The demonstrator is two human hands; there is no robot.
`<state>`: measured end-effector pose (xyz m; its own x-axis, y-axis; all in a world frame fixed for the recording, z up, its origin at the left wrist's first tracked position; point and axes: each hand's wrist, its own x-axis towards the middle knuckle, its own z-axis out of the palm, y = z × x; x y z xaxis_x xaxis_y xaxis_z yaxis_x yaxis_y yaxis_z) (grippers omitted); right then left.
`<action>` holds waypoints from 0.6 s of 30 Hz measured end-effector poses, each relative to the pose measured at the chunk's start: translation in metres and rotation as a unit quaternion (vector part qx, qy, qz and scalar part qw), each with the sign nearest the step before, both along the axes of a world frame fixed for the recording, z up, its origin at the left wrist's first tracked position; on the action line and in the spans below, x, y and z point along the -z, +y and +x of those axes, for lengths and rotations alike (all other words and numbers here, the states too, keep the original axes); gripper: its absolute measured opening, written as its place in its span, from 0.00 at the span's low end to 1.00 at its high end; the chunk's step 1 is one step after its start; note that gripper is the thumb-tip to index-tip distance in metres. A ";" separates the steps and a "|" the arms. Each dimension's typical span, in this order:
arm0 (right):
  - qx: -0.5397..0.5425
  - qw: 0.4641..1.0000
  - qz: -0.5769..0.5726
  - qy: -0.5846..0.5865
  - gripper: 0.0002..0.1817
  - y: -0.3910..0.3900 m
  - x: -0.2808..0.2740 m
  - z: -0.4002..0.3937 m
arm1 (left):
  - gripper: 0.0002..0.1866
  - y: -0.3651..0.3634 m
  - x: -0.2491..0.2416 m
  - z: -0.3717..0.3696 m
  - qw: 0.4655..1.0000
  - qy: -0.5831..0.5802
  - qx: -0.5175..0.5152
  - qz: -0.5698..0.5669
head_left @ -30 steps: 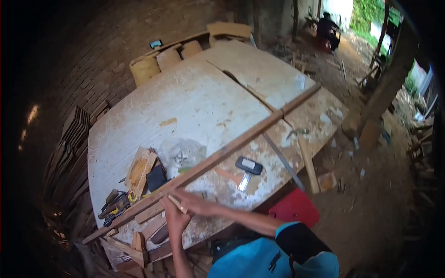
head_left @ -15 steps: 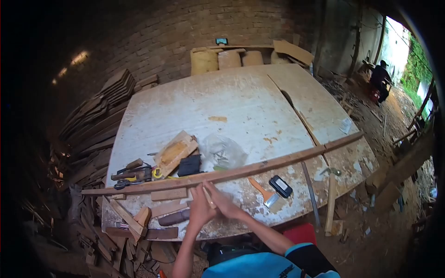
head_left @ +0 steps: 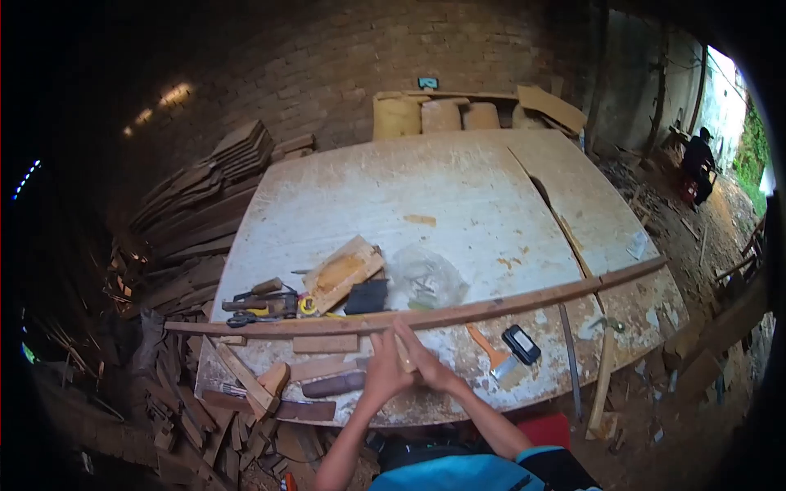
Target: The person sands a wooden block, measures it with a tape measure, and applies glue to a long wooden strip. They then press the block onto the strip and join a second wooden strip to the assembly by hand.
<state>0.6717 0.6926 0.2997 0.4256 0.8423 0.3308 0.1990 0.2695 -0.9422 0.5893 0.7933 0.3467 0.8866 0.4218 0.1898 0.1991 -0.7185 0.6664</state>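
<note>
The light is uneven. Strong daylight enters at the upper right, where the bright opening (head_left: 725, 90) looks washed out. The white, worn wooden worktop (head_left: 360, 196) is moderately bright, while the brown brick wall (head_left: 327, 90) stays dim, with small glowing patches of light on its left. The corners fall into black. The wide lens bends the edges, and small details look soft.

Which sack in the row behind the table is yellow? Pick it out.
The leftmost sack, at the row's left end. It is clearly yellow; the others look paler and browner.
</note>
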 end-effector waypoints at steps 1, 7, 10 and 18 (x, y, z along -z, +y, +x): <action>-0.015 0.998 0.035 -0.047 0.38 0.003 0.002 0.006 | 0.45 0.001 0.006 0.000 1.000 -0.004 -0.005 0.008; -0.018 1.000 -0.002 -0.018 0.40 0.003 0.012 0.011 | 0.45 -0.003 0.001 -0.004 1.000 0.026 -0.001 0.004; -0.038 0.997 0.005 -0.065 0.48 -0.001 -0.006 0.005 | 0.45 -0.001 0.010 -0.007 1.000 0.000 -0.013 0.000; -0.010 0.999 0.010 -0.045 0.42 -0.002 0.013 0.006 | 0.44 -0.002 0.006 -0.010 1.000 0.012 -0.001 -0.015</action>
